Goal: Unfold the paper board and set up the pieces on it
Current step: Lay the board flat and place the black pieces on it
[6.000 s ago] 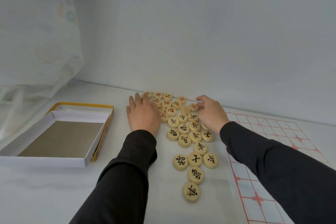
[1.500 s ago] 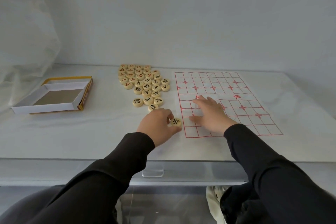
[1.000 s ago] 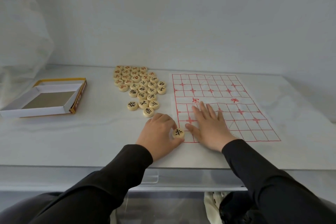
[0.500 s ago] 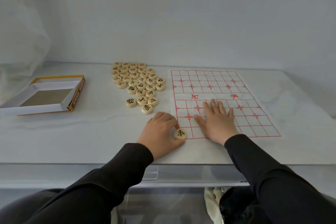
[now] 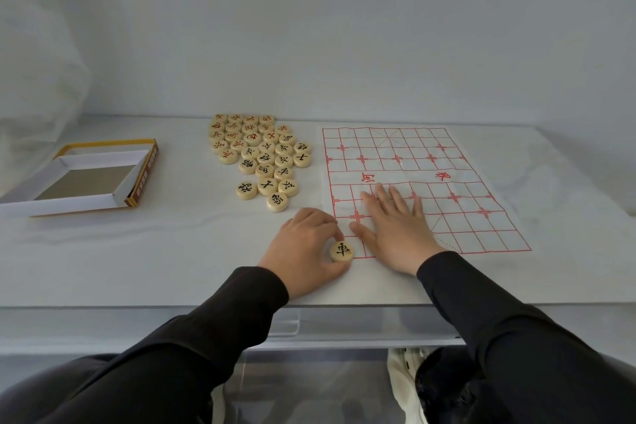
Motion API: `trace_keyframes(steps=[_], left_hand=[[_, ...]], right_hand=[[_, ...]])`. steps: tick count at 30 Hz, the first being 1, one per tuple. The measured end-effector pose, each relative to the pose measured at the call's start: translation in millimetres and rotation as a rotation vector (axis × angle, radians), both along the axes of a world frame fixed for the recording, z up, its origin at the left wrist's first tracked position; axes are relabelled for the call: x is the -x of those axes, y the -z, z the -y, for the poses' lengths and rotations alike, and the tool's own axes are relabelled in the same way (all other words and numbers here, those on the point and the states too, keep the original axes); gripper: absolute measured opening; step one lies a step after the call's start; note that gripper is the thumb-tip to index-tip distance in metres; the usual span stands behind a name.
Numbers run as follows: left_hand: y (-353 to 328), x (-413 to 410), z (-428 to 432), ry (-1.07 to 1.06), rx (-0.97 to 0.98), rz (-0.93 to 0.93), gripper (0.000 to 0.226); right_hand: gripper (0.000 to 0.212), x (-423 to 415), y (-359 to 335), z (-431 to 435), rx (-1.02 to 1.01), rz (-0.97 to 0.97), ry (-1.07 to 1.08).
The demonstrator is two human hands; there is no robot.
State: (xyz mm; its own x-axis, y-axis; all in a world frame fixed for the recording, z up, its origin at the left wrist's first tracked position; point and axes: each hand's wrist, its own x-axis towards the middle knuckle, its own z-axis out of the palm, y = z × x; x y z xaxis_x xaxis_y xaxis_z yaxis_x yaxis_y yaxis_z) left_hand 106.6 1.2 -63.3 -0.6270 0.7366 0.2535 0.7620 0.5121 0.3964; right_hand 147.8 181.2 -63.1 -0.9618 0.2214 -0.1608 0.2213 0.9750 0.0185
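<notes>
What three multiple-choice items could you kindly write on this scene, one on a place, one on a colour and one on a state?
1. Where is the disc piece that the left hand pinches?
A. At the near left corner of the paper board
B. At its far right corner
C. In its middle

2. What colour are the board's grid lines?
A. Black
B. Red
C. Green

3. How does the right hand lie?
A. Clenched in a fist
B. Lifted, palm up
C. Flat on the board, fingers spread

Answers:
1 A, since the piece sits on the grid's nearest left corner.
2 B, since every line on the sheet is printed red.
3 C, since the palm is down and the straight fingers rest on the sheet.
</notes>
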Motion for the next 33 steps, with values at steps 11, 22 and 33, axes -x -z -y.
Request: trace_keyframes(steps=[11, 22, 33], left_hand=[[-1.7, 2.1, 1.0, 0.008, 0.009, -0.013, 0.048], [-14.4, 24.6, 4.4, -0.166, -0.032, -0.006, 0.033], [-26.2, 67.9, 43.4, -0.486, 0.145, -0.055, 0.035]], right_hand=[[0.072, 1.9, -1.8, 0.8, 0.031, 0.031, 0.015], [0.061, 23.2, -26.9, 6.3, 0.103, -0.141, 0.004], [0.052, 79.4, -43.3, 53.3, 0.213, -0.221, -0.132]])
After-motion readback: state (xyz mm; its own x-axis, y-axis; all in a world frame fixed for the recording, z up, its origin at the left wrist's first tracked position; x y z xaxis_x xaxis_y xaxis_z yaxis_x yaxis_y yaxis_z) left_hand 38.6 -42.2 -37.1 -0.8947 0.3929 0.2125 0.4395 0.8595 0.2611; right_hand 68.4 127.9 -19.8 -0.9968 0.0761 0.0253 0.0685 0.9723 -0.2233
